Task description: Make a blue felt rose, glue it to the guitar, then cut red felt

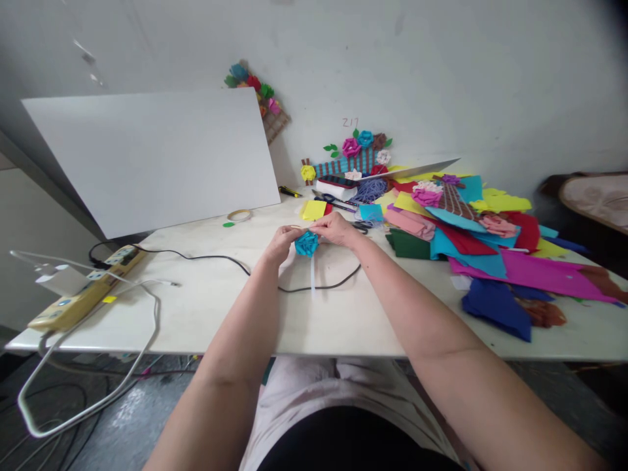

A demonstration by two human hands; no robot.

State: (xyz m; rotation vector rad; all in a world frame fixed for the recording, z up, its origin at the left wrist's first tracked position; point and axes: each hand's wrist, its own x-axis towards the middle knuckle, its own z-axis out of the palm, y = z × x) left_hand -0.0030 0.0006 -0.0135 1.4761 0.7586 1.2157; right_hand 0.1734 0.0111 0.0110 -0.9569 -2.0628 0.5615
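A bright blue paper flower [307,244] is between my two hands, a little above the table near its middle. My left hand [282,243] is closed, thumb and fingers pinching the flower's upper left edge. From the other side, my right hand [335,229] is closed too, its fingertips pinched at the flower's top right edge. The fingertips of both hands nearly meet behind the flower. A narrow whitish strip [313,275] hangs down below it; where its upper end joins is hidden.
A yellow power strip [88,288] with white cables lies at left, and a black cord [235,260] crosses the table. Coloured paper sheets [530,271] are heaped at right. Behind are a white board [167,157], scissors [333,198], a cutter [290,191] and a tape ring [239,215].
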